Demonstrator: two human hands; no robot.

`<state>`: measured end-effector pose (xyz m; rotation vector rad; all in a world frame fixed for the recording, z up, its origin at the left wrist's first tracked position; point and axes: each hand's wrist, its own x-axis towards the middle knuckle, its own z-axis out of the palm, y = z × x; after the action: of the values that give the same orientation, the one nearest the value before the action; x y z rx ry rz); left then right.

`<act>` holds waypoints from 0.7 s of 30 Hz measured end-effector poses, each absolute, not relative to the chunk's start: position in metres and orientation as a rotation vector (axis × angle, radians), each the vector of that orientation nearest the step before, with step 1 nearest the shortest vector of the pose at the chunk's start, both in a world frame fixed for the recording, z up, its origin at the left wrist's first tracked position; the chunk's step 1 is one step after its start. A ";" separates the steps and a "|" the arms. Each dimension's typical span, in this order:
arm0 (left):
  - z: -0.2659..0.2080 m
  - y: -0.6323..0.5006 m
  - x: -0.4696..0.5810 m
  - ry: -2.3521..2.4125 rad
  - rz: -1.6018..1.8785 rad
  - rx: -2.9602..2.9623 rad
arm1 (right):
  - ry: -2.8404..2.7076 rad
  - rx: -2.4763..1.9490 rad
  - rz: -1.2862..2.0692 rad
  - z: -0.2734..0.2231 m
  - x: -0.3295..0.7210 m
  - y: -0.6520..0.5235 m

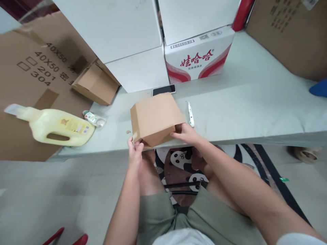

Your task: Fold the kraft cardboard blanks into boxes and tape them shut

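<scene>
A small brown cardboard box (158, 117) with angled sides sits near the front edge of the table, between my two hands. My left hand (135, 149) grips its near left corner, the thumb toward the near side and a finger raised beside a small strip of tape. At the near right corner, my right hand (187, 133) has its thumb along the front panel and its other fingers partly hidden behind the cardboard. Just right of the box lies a white utility knife (190, 115). Behind it rests a phone (164, 89).
White cartons (138, 73) and a red-and-white carton (199, 58) stand at the back. To the left are a second brown box (95, 81), a pale yellow jug (61, 127) and a small clear bottle (94, 118). A large carton (288, 37) stands at the right.
</scene>
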<state>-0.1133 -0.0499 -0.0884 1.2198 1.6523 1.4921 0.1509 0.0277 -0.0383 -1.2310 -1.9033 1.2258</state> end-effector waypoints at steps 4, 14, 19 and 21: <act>-0.088 -0.046 -0.106 1.704 1.462 1.255 | -1.717 -1.517 1.096 -0.037 0.149 0.023; -0.066 -0.063 -0.101 1.829 1.476 1.019 | -1.352 -1.317 1.256 -0.025 0.163 0.020; -0.061 -0.074 -0.112 1.744 1.600 0.987 | -1.146 -1.252 1.295 -0.011 0.167 0.016; -0.056 -0.071 -0.118 1.670 1.643 0.861 | -1.155 -1.153 1.351 -0.002 0.174 0.008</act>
<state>-0.1183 -0.0708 -0.0557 0.8613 1.6695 1.6428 0.1744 0.0080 -0.0022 -1.1525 -1.1552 1.3513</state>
